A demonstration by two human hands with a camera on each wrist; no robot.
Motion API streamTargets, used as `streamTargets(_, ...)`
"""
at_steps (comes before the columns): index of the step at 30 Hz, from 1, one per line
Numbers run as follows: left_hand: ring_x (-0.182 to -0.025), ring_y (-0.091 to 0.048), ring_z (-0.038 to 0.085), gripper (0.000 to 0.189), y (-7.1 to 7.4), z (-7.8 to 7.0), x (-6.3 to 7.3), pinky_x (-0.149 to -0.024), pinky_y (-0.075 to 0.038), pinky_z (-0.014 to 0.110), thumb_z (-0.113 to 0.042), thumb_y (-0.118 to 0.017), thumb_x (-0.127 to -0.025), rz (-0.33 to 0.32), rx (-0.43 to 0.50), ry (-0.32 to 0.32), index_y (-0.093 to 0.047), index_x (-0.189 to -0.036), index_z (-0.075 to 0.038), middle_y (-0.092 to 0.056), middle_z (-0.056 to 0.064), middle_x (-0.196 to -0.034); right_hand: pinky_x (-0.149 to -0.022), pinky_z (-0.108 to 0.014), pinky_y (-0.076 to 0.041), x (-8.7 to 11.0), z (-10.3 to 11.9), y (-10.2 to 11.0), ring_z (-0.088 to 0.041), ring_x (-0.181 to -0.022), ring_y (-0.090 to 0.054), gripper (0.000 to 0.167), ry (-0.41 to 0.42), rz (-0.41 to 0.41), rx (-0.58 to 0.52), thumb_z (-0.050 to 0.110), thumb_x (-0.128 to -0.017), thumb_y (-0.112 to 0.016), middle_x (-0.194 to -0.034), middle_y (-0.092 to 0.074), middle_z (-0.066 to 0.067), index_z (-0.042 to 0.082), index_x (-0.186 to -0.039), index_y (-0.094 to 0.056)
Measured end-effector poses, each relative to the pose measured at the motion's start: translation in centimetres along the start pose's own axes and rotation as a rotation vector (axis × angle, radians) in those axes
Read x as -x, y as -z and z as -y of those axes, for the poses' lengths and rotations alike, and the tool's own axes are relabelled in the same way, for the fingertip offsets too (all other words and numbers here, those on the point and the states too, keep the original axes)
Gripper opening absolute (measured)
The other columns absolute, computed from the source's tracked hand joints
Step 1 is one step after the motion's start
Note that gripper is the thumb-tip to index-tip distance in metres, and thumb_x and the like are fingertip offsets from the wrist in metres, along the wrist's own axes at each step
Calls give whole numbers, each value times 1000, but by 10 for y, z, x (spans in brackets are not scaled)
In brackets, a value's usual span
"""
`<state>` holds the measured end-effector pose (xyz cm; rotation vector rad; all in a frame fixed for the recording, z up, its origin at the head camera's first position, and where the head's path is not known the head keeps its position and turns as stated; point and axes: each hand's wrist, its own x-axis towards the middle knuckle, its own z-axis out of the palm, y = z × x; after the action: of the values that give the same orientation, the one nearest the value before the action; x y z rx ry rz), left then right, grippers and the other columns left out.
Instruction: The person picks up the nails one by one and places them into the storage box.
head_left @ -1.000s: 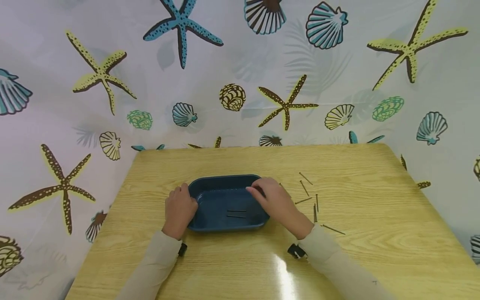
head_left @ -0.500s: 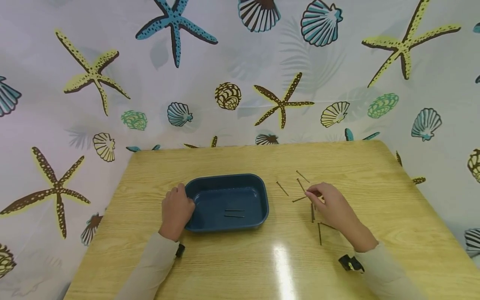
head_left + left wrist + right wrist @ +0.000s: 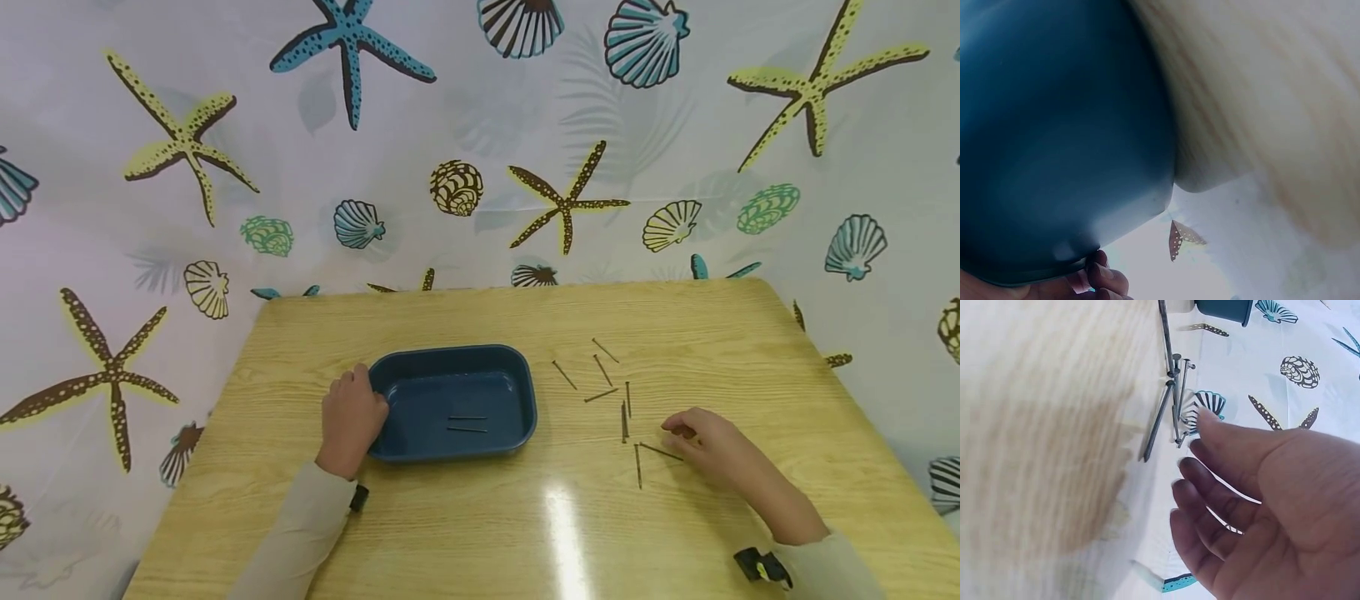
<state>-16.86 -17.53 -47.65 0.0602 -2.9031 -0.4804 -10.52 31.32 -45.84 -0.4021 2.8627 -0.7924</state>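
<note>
A dark blue rectangular tray (image 3: 420, 396) sits left of centre on the table, two nails (image 3: 467, 429) lying inside it. My left hand (image 3: 351, 421) grips its left rim; in the left wrist view the tray wall (image 3: 1072, 137) fills much of the frame, with fingertips (image 3: 1109, 278) curled at its edge. To the right, my right hand (image 3: 708, 446) hovers close over the table with loosely bent fingers and nothing between them. Its fingertips are near the head-to-point length of a slanted nail (image 3: 662, 452). The right wrist view shows the thumb apart from the fingers, beside a nail (image 3: 1159, 422).
Several more nails lie scattered between the tray and my right hand, among them one upright-lying nail (image 3: 639, 467) and a slanted one (image 3: 564, 375). A cloth (image 3: 480, 108) printed with shells and starfish hangs around the wooden table (image 3: 450, 533).
My right hand has gone from over the tray's right side, past the scattered nails, to the right of them. The left hand keeps its grip on the rim. Both nails stay in the tray.
</note>
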Motion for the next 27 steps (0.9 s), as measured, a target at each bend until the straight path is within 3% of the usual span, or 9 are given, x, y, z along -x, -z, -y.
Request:
streamTargets(4, -68, -49, 34, 15, 0, 0, -1, -58, -39, 46, -7, -50, -82, 1, -4, 4, -52, -94, 2, -50, 16, -77, -77, -38, -48, 9, -6, -3, -24, -93, -58, 30, 16, 53, -29, 21, -86, -65, -103, -61, -6, 1, -109, -61)
streamTargets(9, -68, -48, 34, 15, 0, 0, -1, -59, -39, 46, -7, -49, -82, 2, -1, 3, -52, -94, 2, -50, 16, -78, -76, -34, -49, 13, -10, -6, -21, -91, -59, 28, 53, 21, -16, 17, -84, -67, -101, -62, -4, 1, -106, -62)
streamTargets(27, -66, -48, 32, 13, 1, 0, 1, -57, -39, 45, -6, -49, -82, -2, 12, -8, -53, -93, 2, -49, 15, -76, -66, -23, -47, 9, -5, -20, -8, -76, -55, 14, 2, 6, -61, 12, -84, -67, -84, -58, 4, 5, -95, -62)
